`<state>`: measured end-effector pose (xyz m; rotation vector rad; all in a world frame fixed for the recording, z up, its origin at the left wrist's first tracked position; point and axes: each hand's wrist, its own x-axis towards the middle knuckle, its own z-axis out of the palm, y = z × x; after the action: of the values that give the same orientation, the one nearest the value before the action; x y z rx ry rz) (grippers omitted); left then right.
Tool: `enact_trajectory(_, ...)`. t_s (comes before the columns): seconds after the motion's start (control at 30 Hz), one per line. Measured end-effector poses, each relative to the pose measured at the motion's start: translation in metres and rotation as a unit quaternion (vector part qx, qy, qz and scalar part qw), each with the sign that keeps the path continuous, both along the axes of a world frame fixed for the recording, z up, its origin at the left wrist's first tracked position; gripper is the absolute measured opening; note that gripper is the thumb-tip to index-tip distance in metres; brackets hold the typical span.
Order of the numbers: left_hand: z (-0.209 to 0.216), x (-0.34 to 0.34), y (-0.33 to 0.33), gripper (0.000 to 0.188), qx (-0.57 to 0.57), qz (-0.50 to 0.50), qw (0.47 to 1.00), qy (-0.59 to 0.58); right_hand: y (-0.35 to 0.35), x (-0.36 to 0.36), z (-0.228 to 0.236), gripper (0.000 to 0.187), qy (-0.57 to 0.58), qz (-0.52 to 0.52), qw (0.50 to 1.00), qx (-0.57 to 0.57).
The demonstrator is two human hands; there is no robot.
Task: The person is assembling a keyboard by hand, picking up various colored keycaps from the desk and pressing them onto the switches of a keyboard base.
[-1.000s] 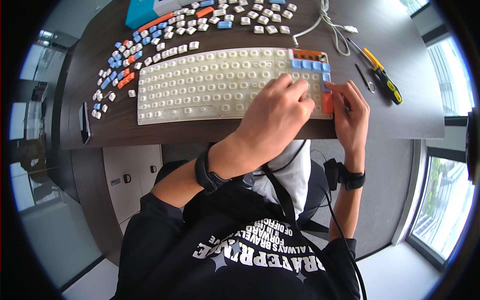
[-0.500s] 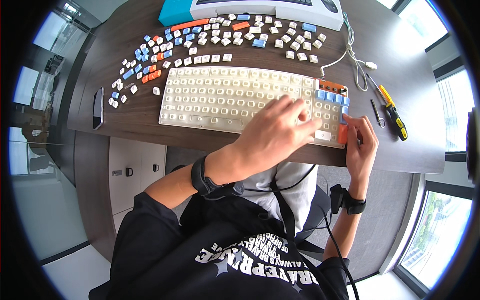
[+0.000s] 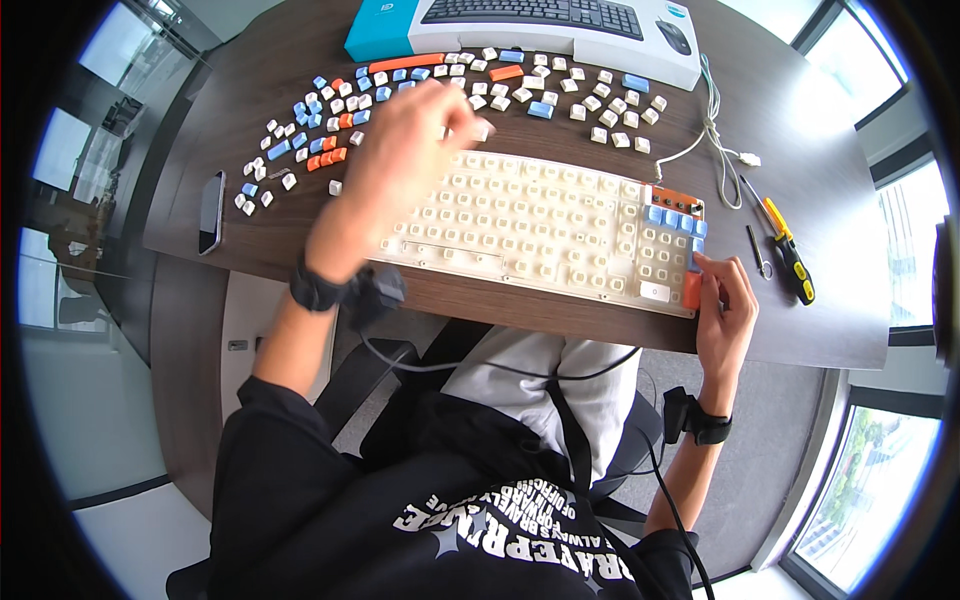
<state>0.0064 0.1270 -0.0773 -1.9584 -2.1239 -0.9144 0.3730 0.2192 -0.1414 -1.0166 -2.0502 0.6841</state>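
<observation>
The dark table [image 3: 835, 230] carries the whole job, with a white and teal box [image 3: 490, 45] standing at its far side. The pale keyboard [image 3: 540, 235] lies near the table's front edge, most of its key positions bare; its left part is hidden behind the forearm.

The left hand [image 3: 395, 165] is raised above the far-left area, its fingers bent and blurred; whether they pinch anything cannot be told. The right hand [image 3: 728, 295] has its fingers curled close together, tips touching the keyboard's right edge; whether they grip it or merely rest there is unclear.

In the inspector's judgement, that right-hand contact should be steady but light, enough to check sliding without disturbing the fitted tall orange keycap [image 3: 691, 290] beside it. The loose keycaps [image 3: 599, 134] sit closely spaced beyond the keyboard, so the left hand is best brought down from above, taking one piece by opposite sides and leaving its neighbours unmoved. The wrist should clear the bare positions beneath. The screwdriver [image 3: 790, 255], at right, is suitably apart.
</observation>
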Motion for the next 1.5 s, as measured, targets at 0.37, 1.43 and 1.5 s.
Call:
enact_trajectory(0.37, -0.022, -0.098, 0.028, 0.031, -0.150, 0.100, 0.981, 0.068, 0.003, 0.001, -0.001, 0.017, 0.015, 0.001, 1.000, -0.003)
enact_trajectory(1.43, -0.052, 0.191, 0.012, 0.020, 0.025, -0.185, 0.974, -0.125, 0.005, -0.003, -0.007, 0.020, 0.069, 0.018, 0.997, 0.010)
enact_trajectory(1.5, -0.053, 0.193, 0.011, 0.017, 0.023, -0.186, 0.975, -0.122, 0.004, -0.001, -0.007, 0.020, 0.067, 0.018, 0.998, 0.004)
